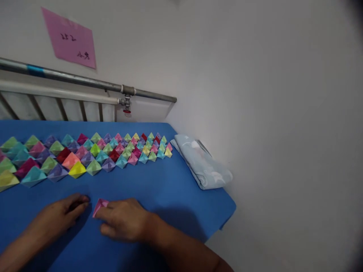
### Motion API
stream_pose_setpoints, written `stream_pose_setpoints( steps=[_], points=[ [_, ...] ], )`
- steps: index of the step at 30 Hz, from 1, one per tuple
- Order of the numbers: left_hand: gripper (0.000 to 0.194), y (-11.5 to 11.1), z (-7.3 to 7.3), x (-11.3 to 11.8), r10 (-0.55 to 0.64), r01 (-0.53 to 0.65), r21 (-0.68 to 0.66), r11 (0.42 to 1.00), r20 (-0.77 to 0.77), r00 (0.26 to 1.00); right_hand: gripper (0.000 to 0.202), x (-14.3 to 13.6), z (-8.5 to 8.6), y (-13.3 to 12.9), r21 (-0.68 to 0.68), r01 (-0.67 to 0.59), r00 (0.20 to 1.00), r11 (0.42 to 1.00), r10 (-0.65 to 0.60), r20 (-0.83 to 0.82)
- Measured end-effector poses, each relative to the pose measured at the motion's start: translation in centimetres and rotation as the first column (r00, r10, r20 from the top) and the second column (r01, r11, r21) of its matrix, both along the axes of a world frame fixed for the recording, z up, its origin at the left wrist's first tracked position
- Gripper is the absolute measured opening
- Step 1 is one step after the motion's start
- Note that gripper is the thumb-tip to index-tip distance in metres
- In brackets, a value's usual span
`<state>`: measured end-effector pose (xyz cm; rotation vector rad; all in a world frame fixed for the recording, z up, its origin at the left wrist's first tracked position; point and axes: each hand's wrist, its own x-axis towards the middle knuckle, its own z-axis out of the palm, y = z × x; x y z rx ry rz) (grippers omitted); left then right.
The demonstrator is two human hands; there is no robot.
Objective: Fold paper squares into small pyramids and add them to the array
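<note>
My right hand (124, 219) is closed on a small pink folded-paper boat (100, 206), low over the blue surface. Its fingers hide part of the boat. Left of it, my left hand (66, 211) has its fingers curled in and its thumb close to the fingertips, with nothing visible between them. A gap separates this hand from the pink boat. Beyond both hands stand several rows of colourful folded-paper boats, among them a yellow boat (77, 170), a teal boat (34, 176) and a purple boat (57, 172).
A folded pale-blue cloth (202, 162) lies at the right end of the blue-covered surface (159, 189), beside the wall. Metal pipe (93, 82) with a red-handled valve (127, 105) runs along the back. Above it, a pink sheet (70, 45) with handwriting is on the wall.
</note>
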<state>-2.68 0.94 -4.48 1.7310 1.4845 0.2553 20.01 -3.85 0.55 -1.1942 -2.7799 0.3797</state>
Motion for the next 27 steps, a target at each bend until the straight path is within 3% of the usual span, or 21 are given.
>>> stream_pose_setpoints(
  steps=[5,12,19,24,27],
  points=[
    [0.028,-0.3,-0.2,0.4,0.050,-0.050,0.033,0.998,0.007,0.999,0.023,0.0,0.1,0.0,0.050,0.039,0.999,0.998,-0.039,-0.007],
    [0.045,-0.8,1.0,1.3,0.148,-0.146,0.069,0.987,-0.035,0.988,0.016,0.1,-0.7,0.1,0.130,0.015,1.000,0.991,-0.011,-0.027],
    [0.043,-0.2,1.6,1.0,0.022,-0.022,0.017,1.000,-0.013,1.000,0.012,0.3,-0.4,0.3,0.206,0.057,0.997,0.977,-0.046,-0.059],
    [0.044,-0.4,1.6,1.4,0.080,-0.078,0.066,0.995,-0.023,0.997,0.009,1.2,0.1,0.9,0.187,0.149,0.981,0.971,-0.121,-0.150],
    [0.043,-0.4,1.6,1.5,0.084,-0.082,0.071,0.994,-0.029,0.996,0.008,2.2,0.2,1.7,0.172,0.285,0.932,0.943,-0.230,-0.282]
  ],
)
